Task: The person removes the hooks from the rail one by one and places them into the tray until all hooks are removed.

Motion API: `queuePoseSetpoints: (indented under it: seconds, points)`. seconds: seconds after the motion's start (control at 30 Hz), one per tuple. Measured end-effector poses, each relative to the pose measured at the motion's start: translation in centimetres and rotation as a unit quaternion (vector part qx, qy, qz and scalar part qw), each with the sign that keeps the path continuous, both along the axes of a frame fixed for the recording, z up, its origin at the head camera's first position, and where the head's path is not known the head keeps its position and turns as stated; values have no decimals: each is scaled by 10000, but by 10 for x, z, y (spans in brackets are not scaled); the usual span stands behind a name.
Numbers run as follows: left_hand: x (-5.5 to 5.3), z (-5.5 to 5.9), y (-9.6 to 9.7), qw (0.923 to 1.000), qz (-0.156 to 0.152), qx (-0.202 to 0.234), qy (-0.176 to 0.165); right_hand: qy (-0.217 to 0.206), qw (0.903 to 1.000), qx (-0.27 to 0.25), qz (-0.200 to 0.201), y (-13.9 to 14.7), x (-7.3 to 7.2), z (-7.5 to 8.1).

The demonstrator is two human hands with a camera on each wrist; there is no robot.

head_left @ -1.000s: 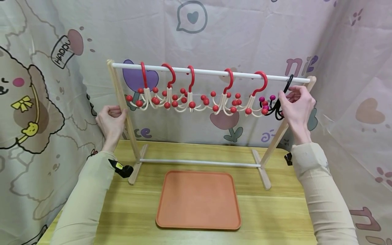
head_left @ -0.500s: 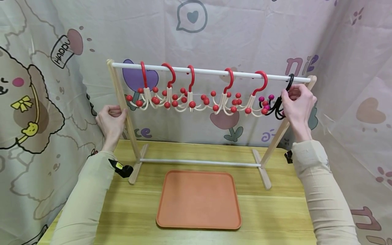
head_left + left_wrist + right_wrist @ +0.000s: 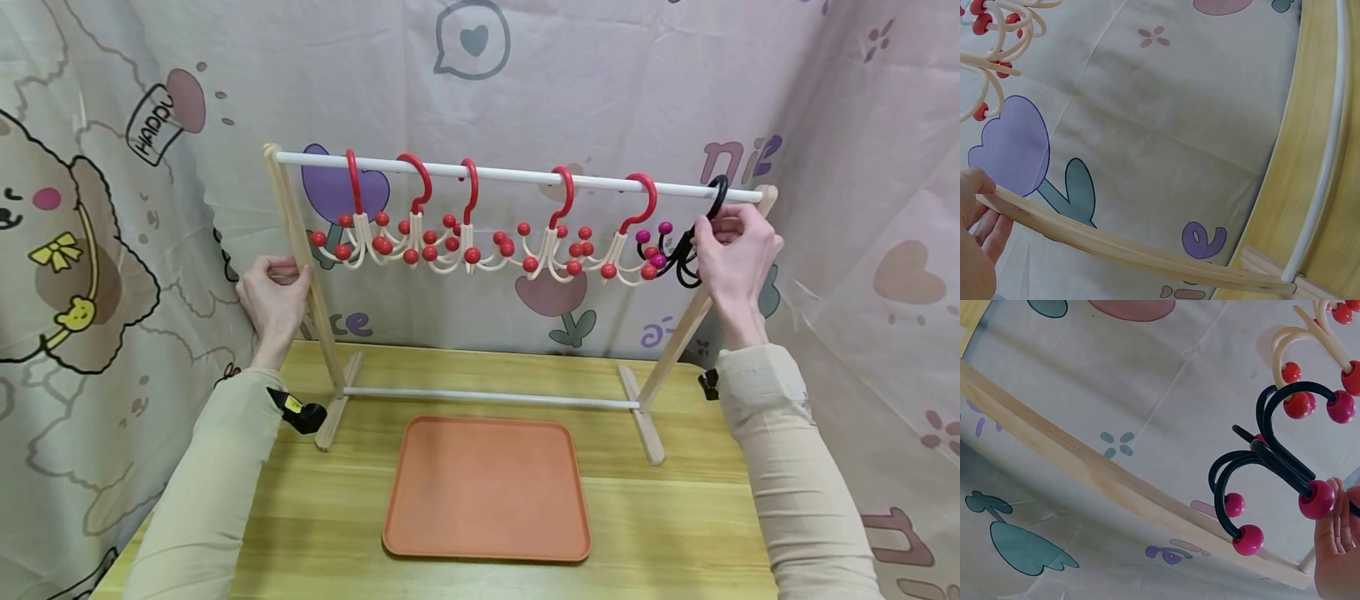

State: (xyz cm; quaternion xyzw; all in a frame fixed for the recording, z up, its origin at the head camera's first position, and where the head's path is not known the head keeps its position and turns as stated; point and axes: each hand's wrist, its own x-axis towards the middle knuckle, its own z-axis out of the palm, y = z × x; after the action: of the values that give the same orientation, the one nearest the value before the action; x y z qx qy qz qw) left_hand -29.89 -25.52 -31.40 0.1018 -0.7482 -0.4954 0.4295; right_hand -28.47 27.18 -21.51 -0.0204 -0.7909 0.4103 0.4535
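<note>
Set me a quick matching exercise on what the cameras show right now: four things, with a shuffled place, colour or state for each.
Things:
1. left hand
2. right hand
3. tray
4. five red-hooked hangers

Matches:
A. pinching the black hanger
B. hooked over the white top rail
C. holding a wooden upright
D. orange, lying on the table

Pairs: 1-C; 2-A; 3-D; 4-B
</note>
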Motion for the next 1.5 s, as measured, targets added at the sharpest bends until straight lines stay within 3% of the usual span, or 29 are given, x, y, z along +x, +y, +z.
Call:
queuePoseSetpoints:
  seconds: [0.37, 0.83, 1.27, 1.5]
  points:
    - [2, 2, 1, 9999, -66, -25, -108, 195, 9995, -228, 34, -1, 2, 3]
    - [3, 2, 1, 9999, -93, -74, -6, 676, 9944, -740, 348, 0, 6, 5]
    - [4, 1, 0, 9999, -83, -101, 3, 1180, 9794, -1371, 899, 0, 14, 16]
    - [4, 2, 1, 9999, -47, -155, 45, 1297, 9684, -1791, 1150, -2, 27, 24]
